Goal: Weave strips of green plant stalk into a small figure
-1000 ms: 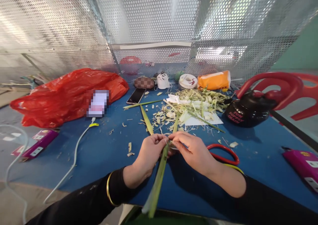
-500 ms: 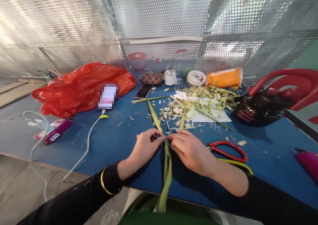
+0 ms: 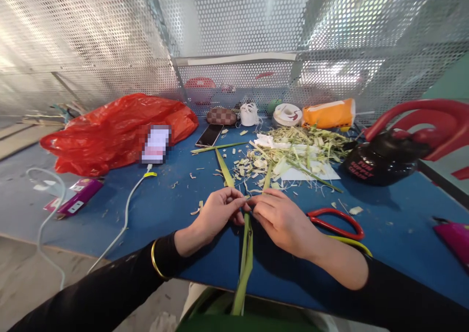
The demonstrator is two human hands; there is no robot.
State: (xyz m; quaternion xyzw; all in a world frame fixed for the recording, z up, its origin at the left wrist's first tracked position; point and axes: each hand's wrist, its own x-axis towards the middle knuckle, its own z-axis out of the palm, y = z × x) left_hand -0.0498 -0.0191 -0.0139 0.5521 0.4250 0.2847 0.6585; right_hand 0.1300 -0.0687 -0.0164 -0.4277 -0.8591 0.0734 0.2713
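Perforated silver metal sheeting (image 3: 238, 19) stands at twelve o'clock behind a blue tabletop (image 3: 161, 212). A crumpled red plastic bag (image 3: 98, 136) lies at ten o'clock from the hands. The left hand (image 3: 216, 215) is nearly closed, its thumb and forefinger pinched by the top of a long, folded green leaf strip (image 3: 245, 273). That strip's tail, aimed at seven o'clock a second ago, now points to six, over the table edge; the work seems centred on its top end. The right hand (image 3: 282, 219), half-curled, meets the left's fingertips; I cannot tell what it grips. Red-and-yellow loop handles (image 3: 361, 232) lie at three o'clock.
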